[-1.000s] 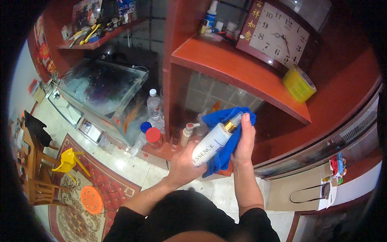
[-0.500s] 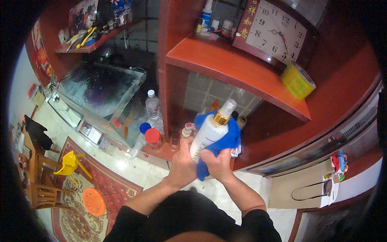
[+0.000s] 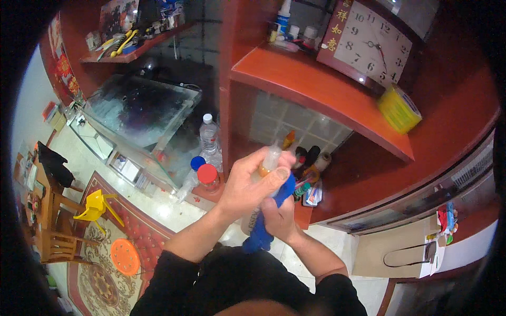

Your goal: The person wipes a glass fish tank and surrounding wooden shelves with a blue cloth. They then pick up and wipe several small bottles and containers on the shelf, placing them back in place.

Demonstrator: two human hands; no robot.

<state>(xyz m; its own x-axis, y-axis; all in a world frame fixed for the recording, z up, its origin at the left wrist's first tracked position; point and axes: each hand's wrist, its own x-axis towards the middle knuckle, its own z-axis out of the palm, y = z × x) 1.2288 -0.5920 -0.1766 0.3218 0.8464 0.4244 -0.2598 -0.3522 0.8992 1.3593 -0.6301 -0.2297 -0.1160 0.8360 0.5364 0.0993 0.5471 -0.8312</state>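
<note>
My left hand (image 3: 250, 181) is closed around the neck and clear cap of a white spray bottle (image 3: 246, 223) with a gold collar. Lower down, my right hand (image 3: 281, 219) presses a blue cloth (image 3: 258, 238) against the bottle's right side, its fingers wrapped in the cloth. The bottle stands nearly upright in front of my chest, and my left hand hides much of its upper part. Behind it, on the lower shelf of the red cabinet, several small bottles and a green-capped tube (image 3: 302, 189) lie close to my hands.
An orange-red shelf (image 3: 316, 95) juts out above, with a square clock (image 3: 369, 45) and a yellow tape roll (image 3: 399, 109). To the left are a red-lidded jar (image 3: 208, 178), a clear water bottle (image 3: 208, 134) and a glass-topped surface (image 3: 142, 113). A yellow chair (image 3: 95, 206) and orange stool (image 3: 125, 256) stand lower left.
My left hand has moved up from the bottle's body to its neck and cap. The bottle has come lower and more upright, and the cloth has shifted down its right side.
</note>
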